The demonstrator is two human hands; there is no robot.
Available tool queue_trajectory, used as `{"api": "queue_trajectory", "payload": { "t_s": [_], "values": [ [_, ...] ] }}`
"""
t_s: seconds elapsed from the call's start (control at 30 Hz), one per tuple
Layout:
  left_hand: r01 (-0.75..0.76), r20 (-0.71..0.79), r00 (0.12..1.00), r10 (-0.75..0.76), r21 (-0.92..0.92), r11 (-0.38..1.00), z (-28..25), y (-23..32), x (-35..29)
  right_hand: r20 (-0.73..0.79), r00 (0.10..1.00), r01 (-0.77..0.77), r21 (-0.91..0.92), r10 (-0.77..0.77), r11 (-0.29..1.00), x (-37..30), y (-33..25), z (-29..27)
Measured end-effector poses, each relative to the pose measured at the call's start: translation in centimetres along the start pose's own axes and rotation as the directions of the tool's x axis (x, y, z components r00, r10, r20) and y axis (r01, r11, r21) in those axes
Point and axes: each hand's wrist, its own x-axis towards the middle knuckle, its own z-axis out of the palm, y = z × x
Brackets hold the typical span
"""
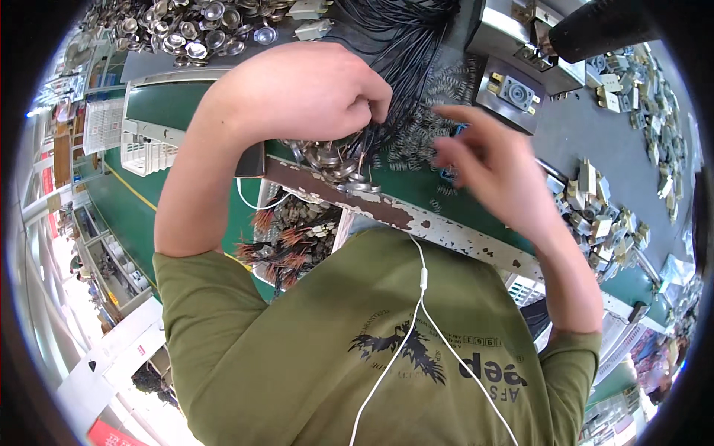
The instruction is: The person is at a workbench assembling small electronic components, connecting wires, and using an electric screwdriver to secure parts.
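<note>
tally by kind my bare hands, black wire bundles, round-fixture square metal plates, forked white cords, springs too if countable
Left hand and right hand, both bare: 2
Bundle of thin black wires: 1
Square metal plate with a round fixture: 1
Forked white cord: 1
Small silver coil springs: uncountable
Total without springs: 5

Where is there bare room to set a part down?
Best is the grey worktop between the round-socket fixture and the block-shaped parts on the right; a narrow green strip borders the chipped front edge, below the right hand. Crowded: coil springs by that hand, black cables beyond, metal cups upper left.
</note>
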Motion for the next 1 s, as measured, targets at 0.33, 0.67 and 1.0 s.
{"api": "queue_trajectory", "payload": {
  "t_s": [0.33,0.67,1.0],
  "values": [
    [0.13,-0.046,0.991,-0.124,0.173,0.976,-0.8,0.0,-0.3,0.249,0.922,-0.355,0.235,0.297,0.905,4.6,-0.6,2.1],
    [0.004,-0.039,0.999,0.003,0.161,0.987,0.6,2.4,-0.7,0.127,0.962,-0.272,0.564,0.244,0.78,2.3,0.7,4.0],
    [0.055,-0.033,0.998,-0.045,0.44,0.896,1.9,3.9,-0.2,0.05,0.979,-0.193,0.522,0.196,0.831,1.8,0.4,4.4]
  ]
}}
